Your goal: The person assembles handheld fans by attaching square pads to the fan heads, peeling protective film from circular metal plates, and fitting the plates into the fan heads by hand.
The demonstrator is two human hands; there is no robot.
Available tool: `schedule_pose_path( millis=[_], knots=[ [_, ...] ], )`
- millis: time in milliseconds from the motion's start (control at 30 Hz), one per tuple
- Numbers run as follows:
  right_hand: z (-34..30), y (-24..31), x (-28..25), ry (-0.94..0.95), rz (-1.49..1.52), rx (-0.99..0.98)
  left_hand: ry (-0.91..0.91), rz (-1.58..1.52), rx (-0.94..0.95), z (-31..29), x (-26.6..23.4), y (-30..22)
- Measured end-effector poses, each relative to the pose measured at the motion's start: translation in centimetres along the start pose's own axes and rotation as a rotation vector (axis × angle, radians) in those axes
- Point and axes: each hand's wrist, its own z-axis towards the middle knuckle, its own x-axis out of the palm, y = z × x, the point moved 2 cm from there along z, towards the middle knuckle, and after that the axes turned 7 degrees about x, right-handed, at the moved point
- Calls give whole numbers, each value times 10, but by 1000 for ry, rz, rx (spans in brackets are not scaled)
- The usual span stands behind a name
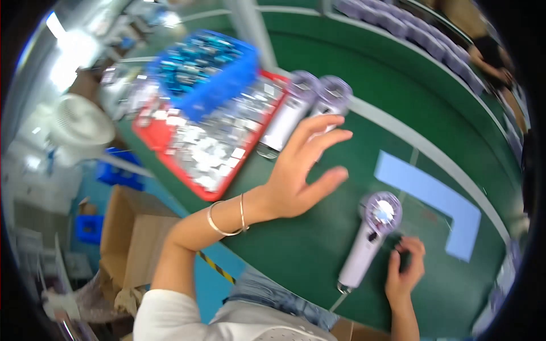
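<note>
My left hand [307,170], a bangle on its wrist, reaches over the table with fingers spread and nothing held. It partly covers one of two purple-and-white handheld fans [288,116] lying side by side beyond it. Another handheld fan [363,247] lies nearer me, its round purple head pointing away and a small metal ring at the handle's end. Just right of this fan, my right hand [406,270] has curled fingers around something small and dark, too blurred to name. A pale blue L-shaped sheet [435,193] lies farther right.
At the left, a red tray [152,132] holds many small silvery pieces; a blue bin [219,91] of blue-and-metal parts rests on it. A cardboard box [136,238] and white fan [82,125] stand left of the green table [273,238]. More purple fans [409,31] line the far side, near another person's arm.
</note>
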Motion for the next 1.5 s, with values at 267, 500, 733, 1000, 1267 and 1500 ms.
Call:
schedule_pose_path(
  millis=[267,500,733,1000,1267,1500],
  knots=[
    [-4,4,-2,38,166,3,-26,877,-280,46,-232,102],
    [-13,7,-8,26,179,7,440,1375,-414,23,-236,164],
    [-13,8,-7,54,152,38,542,1411,-579,40,-240,180],
    [-9,10,-2,50,136,5,395,1393,-316,33,-239,155],
    [28,22,-34,-102,202,-72,-224,-105,-296,74,-120,49],
    [119,128,-54,-159,132,-536,153,-789,-323,83,21,-47]
  ],
)
